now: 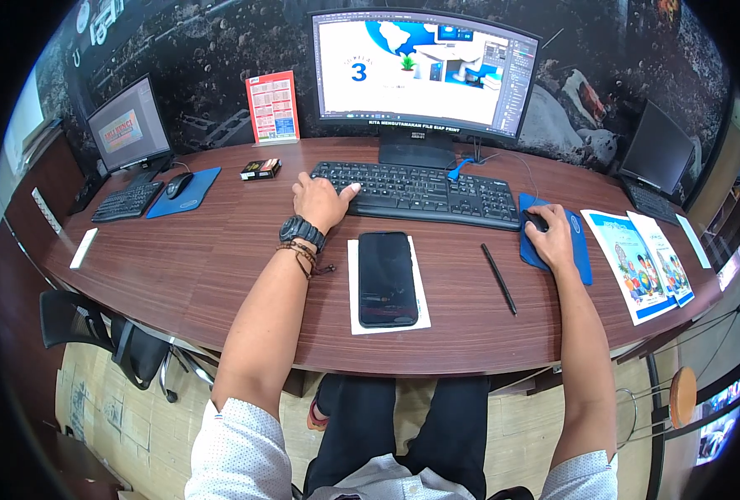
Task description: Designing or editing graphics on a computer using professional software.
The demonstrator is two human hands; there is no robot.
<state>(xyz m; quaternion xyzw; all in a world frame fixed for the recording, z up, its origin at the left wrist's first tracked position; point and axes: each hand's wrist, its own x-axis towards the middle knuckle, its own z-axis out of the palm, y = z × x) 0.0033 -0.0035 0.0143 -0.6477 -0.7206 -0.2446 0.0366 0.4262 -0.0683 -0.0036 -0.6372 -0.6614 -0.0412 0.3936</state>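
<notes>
The left hand (320, 200) is resting loosely open on the left end of the black keyboard (424, 192), thumb lying across the keys. A dark smartphone (386, 277) is lying on white paper (386, 321) between the arms. The right hand (551, 237) is cupping a black mouse (534, 220) on the blue mouse pad (582, 250).

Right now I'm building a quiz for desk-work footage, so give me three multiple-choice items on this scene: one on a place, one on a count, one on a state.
1. Where does the smartphone lie?
A. on a white sheet of paper
B. on the blue mouse pad
C. on the keyboard

2. How many lit screens show?
A. one
B. two
C. four

3. What is the right hand doing?
A. holding the pen
B. hanging in the air
C. resting on a black mouse

Answers: 1 A, white paper shows around the phone. 2 B, the big monitor and the left monitor glow. 3 C, the palm covers the mouse; the pen lies apart.
</notes>
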